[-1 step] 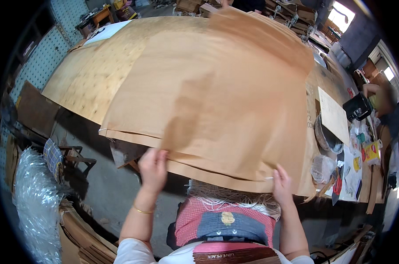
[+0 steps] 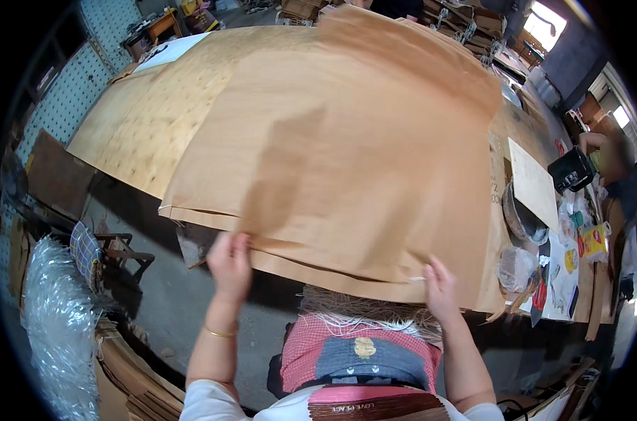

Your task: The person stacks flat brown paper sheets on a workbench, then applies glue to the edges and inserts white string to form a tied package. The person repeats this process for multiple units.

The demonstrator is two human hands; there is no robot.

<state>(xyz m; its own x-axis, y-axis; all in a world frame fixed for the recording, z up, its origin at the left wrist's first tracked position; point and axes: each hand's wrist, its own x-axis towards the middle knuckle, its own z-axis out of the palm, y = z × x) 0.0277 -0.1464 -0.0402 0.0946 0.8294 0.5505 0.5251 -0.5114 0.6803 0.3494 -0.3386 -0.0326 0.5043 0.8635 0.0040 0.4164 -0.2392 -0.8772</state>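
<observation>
Head view: my left hand (image 2: 228, 263) grips the near edge of the top brown sheet (image 2: 346, 161) at 7 o'clock, fingers closed on it. My right hand (image 2: 439, 288) pinches the same edge at 5 o'clock. The sheet lies on a stack covering the table (image 2: 132, 126). A bowl (image 2: 523, 219) sits at 3 o'clock.

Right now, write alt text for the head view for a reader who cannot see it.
Two bare hands, left hand and right hand, grip the near edge of a big brown paper sheet spread over a stack on a wide table. A clear bowl and small clutter sit at right.
</observation>
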